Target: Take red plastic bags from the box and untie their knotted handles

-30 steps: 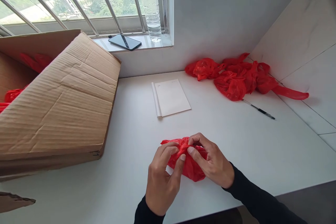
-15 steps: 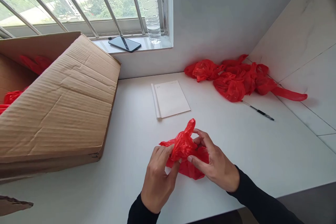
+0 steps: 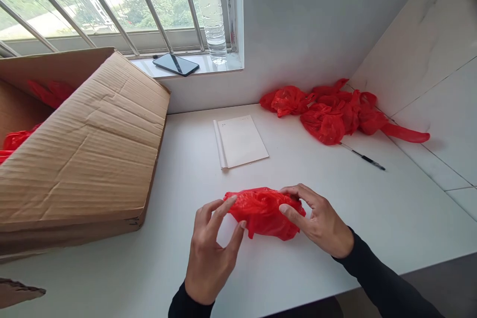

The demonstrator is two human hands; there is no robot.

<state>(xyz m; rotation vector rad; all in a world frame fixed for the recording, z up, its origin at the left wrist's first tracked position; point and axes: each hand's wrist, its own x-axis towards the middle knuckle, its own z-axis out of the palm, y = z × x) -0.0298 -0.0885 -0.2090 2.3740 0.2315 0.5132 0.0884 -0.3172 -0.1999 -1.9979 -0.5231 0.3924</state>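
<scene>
A crumpled red plastic bag [image 3: 266, 213] lies on the white table in front of me, bunched into a wide, low bundle. My left hand [image 3: 212, 251] is at its left end with thumb and fingers spread; the index fingertip and thumb tip overlap the bag's edge, and whether they press on it I cannot tell. On the other end, my right hand [image 3: 322, 221] has its thumb on the near side and its fingers over the far side, with the red plastic between them.
A cardboard box [image 3: 93, 144] with red bags inside stands at the left. Behind the bundle lies a white notepad [image 3: 244, 141]. More red bags [image 3: 331, 114] lie by the wall, beside a pen [image 3: 367, 159]. On the windowsill are a phone [image 3: 176, 64] and a water bottle [image 3: 213, 17].
The upright twisted tip of the bag is gone; the bundle now lies lower and wider. My left hand has drawn left with fingers spreading, and my right hand has shifted right.
</scene>
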